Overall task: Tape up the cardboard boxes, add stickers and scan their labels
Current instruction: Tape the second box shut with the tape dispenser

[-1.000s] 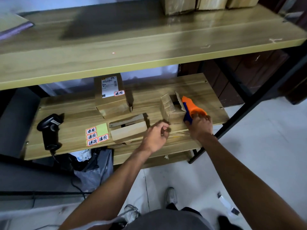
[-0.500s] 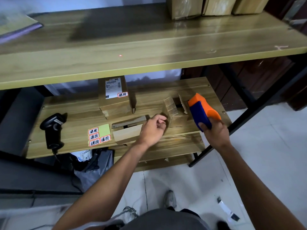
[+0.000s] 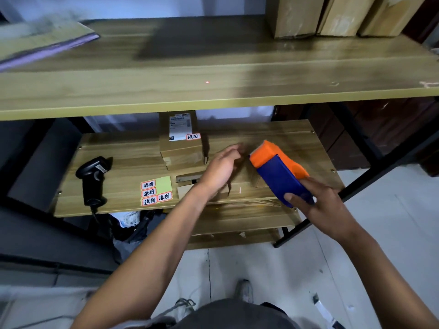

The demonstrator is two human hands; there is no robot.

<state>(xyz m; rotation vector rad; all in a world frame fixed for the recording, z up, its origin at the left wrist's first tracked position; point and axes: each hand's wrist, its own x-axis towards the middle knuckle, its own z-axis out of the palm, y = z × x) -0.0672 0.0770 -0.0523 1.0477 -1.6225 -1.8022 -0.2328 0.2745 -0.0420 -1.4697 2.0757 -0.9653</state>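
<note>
Head view, nearest first: the right hand grips the orange-and-blue tape dispenser, fingers wrapped round its blue handle, above the right of the lower shelf. Just left, the left hand hovers with fingers loose, grasping nothing, over an unsealed cardboard box that nothing steadies. Taped like that, the box may skid or its flaps spring up, wrinkling the tape. Farther back stands the labelled box, already stickered.

It was a parcel packing room: labelled cardboard boxes, a barcode scanner and sticker sheet lay on wooden shelving.
</note>
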